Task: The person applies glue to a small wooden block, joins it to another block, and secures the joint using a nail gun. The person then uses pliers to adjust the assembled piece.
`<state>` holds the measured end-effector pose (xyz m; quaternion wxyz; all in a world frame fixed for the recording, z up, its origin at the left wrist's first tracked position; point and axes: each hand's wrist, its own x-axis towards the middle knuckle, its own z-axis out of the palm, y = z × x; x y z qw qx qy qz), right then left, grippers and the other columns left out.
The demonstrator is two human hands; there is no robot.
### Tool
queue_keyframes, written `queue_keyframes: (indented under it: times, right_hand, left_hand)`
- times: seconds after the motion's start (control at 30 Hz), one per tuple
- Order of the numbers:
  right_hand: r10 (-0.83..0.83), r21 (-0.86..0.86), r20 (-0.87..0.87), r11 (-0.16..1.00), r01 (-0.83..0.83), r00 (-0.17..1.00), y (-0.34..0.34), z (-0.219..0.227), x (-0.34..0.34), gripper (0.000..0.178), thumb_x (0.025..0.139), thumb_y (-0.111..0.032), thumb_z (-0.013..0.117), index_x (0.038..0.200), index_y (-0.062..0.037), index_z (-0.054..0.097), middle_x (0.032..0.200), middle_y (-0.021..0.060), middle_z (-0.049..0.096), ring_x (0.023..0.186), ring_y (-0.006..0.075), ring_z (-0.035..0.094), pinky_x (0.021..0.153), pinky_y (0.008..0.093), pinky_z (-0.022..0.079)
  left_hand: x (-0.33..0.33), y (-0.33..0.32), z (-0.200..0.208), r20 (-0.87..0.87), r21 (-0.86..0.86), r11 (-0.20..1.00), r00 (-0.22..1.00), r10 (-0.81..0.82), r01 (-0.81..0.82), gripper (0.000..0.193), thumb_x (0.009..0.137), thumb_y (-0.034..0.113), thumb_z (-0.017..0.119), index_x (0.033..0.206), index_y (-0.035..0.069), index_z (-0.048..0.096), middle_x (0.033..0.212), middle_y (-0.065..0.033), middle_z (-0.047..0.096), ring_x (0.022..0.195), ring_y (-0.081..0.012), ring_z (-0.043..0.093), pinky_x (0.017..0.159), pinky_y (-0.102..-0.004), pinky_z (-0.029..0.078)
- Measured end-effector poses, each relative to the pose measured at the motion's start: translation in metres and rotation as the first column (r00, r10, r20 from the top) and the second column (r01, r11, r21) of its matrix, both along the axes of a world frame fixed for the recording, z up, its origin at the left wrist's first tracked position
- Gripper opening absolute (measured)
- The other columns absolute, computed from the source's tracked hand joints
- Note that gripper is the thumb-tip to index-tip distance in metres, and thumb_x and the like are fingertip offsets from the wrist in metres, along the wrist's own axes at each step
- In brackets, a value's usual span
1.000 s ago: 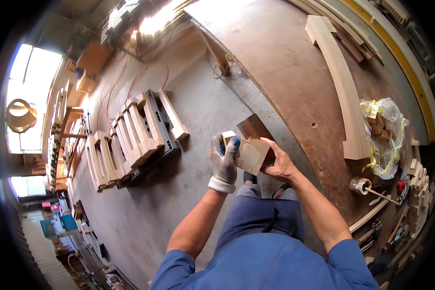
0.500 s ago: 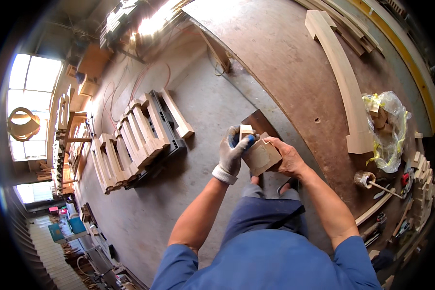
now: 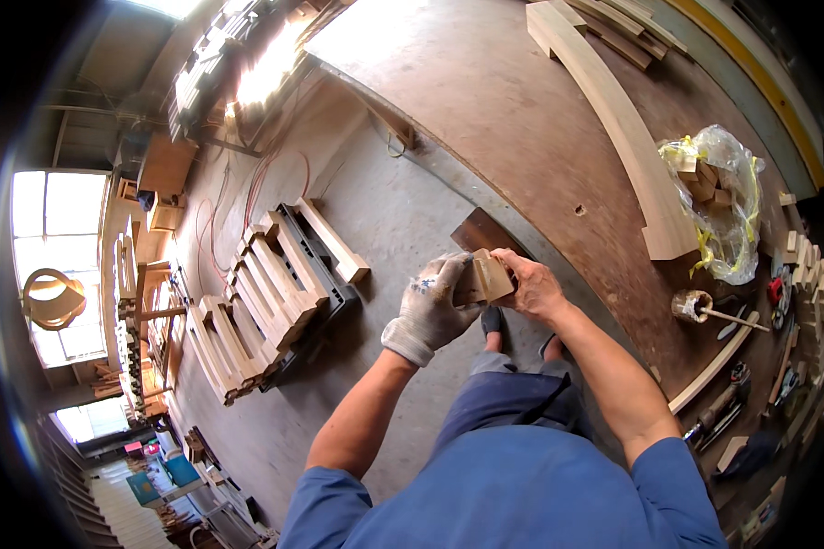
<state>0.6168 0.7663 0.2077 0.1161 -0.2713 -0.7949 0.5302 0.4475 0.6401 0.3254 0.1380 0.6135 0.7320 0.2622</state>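
In front of my waist, both hands close around a pale wooden block [image 3: 493, 277]. A step or seam runs across its light end, and its far side is hidden by my fingers. My left hand [image 3: 433, 302], in a grey-white work glove, wraps the block's left side. The bare fingers of my right hand [image 3: 531, 288] grip its right side. Just beyond the block, a dark brown board [image 3: 478, 231] shows low beside the table edge. I cannot make out whether the block is one piece or two pressed together.
On the brown table [image 3: 513, 156] lie a long curved wooden beam [image 3: 618, 114], a clear plastic bag [image 3: 737, 215] with wood blocks, and a glue-crusted pot [image 3: 689, 306] with a stick. Hand tools [image 3: 719, 407] lie at right. Wooden frame parts [image 3: 265, 297] rest on a black pallet [image 3: 343, 297] at left.
My left hand has turned over, its back now upward, around the block. The block has been rotated, so its broad square face no longer shows. My view has shifted slightly.
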Motion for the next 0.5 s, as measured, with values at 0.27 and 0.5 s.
queue_keyframes:
  times: [0.27, 0.5]
  right_hand:
    - [0.001, 0.044, 0.013, 0.999, -0.002, 1.0, 0.001, 0.008, 0.001, 0.076, 0.073, -0.022, 0.094, 0.138, -0.0222, 0.053, 0.116, 0.0131, 0.074, 0.109, 0.0407, 0.07, 0.09, 0.0511, 0.057]
    - [0.003, 0.028, 0.053, 1.0, -0.005, 0.999, 0.002, 0.011, 0.002, 0.076, 0.074, -0.024, 0.093, 0.138, -0.0222, 0.052, 0.115, 0.0143, 0.074, 0.108, 0.0414, 0.071, 0.088, 0.0521, 0.057]
  left_hand:
    - [0.01, 0.005, -0.004, -0.086, -0.039, 0.999, 0.996, 0.027, -0.03, 0.066, 0.073, 0.021, 0.093, 0.129, 0.004, 0.063, 0.118, -0.0217, 0.071, 0.105, -0.0412, 0.071, 0.088, -0.0473, 0.06]
    - [0.012, 0.006, -0.011, -0.126, -0.038, 0.997, 0.99, 0.06, -0.065, 0.067, 0.074, 0.022, 0.093, 0.131, 0.001, 0.064, 0.125, -0.0231, 0.07, 0.111, -0.0417, 0.07, 0.093, -0.0473, 0.059]
